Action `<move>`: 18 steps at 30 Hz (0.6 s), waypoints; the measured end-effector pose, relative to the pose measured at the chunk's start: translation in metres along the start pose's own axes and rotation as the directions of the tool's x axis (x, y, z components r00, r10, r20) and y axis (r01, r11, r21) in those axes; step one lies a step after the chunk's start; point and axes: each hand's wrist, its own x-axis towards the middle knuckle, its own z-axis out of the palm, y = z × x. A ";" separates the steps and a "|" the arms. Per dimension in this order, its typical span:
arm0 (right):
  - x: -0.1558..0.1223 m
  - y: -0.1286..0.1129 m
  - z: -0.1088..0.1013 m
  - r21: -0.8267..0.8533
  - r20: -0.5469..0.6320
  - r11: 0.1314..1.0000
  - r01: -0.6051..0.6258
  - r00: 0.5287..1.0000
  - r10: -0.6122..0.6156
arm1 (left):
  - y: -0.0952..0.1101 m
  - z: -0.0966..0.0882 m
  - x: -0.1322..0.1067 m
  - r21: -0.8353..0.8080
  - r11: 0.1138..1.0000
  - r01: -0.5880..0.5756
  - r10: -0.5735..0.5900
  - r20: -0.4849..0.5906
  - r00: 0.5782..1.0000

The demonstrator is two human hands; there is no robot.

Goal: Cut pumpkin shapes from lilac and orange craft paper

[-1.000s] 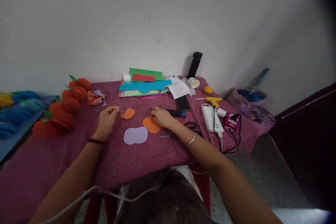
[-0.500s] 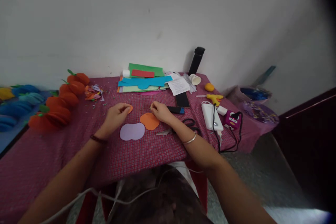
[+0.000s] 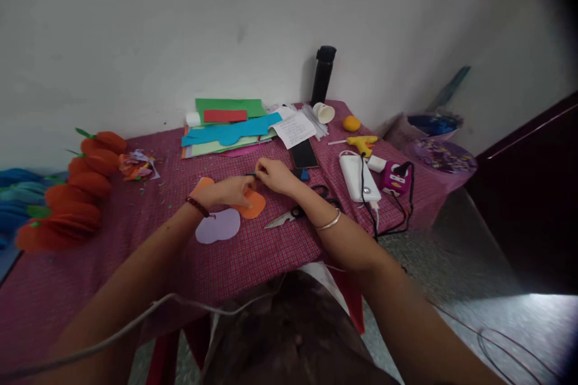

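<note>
My left hand point(image 3: 223, 191) lies flat on a large orange cutout point(image 3: 253, 207) on the red checked tablecloth point(image 3: 280, 252), its fingers stretched toward my right hand. My right hand point(image 3: 274, 174) is closed in a pinch on a thin dark object at its fingertips, just above the cutout's far edge. A smaller orange piece point(image 3: 203, 182) lies behind my left wrist. A lilac cutout point(image 3: 217, 225) rests below my left hand. Scissors point(image 3: 293, 214) lie beside my right forearm.
Coloured sheets point(image 3: 228, 129) are stacked at the back, with a black bottle point(image 3: 322, 72), a phone point(image 3: 303, 153), a paper cup point(image 3: 324, 112), a yellow glue gun point(image 3: 361, 144), a white power bank point(image 3: 359, 175) and cables to the right. Orange paper pumpkins point(image 3: 85, 183) line the left.
My left hand let go of the small orange piece and moved right onto the large orange cutout. My right hand lifted slightly and now pinches a thin dark object. The camera tilted and shifted right.
</note>
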 end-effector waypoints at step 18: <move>-0.026 -0.062 0.025 -0.257 0.358 0.906 0.336 0.904 -0.234 | -0.071 0.000 -0.119 -0.880 0.432 -0.200 -0.523 -0.425 0.739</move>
